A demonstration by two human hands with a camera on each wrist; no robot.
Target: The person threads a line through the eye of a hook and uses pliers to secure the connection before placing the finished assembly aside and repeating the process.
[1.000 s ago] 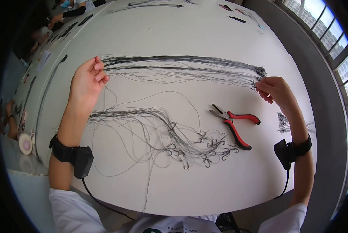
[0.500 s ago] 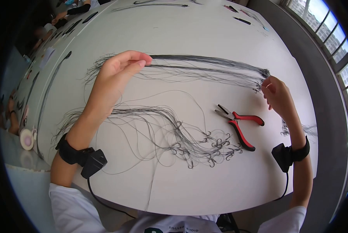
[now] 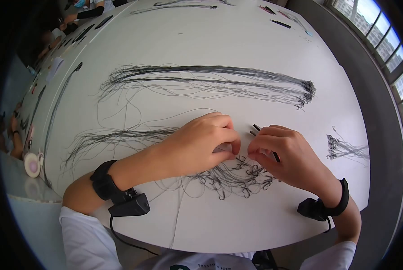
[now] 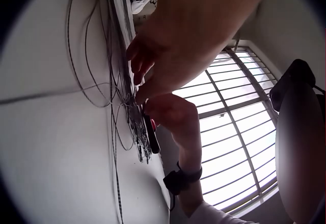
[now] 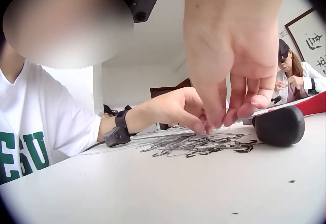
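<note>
Both hands are close together over a tangled pile of dark fishing hooks (image 3: 224,180) tied to thin lines. My left hand (image 3: 206,139) reaches in from the left, thumb and index finger pinching at a hook on the pile's upper edge. Facing it, my right hand (image 3: 282,148) has its fingers bent down and its thumb near the index fingertip. I cannot tell whether anything is between those fingertips. The right wrist view shows both sets of fingertips right above the hooks (image 5: 198,145). Red-and-black pliers (image 5: 280,127) lie beside the right hand, mostly hidden in the head view.
A long bundle of hooked lines (image 3: 210,69) lies straight across the table beyond the hands. A smaller bunch of hooks (image 3: 334,146) is at the right edge. Farther off are a black pen-like tool (image 3: 280,24), a white roll (image 3: 31,164) and other people at left.
Both hands have left the long bundle on the far side and come down to the nearer pile of hooks. The left hand has moved right, the right hand left, over the pliers.
</note>
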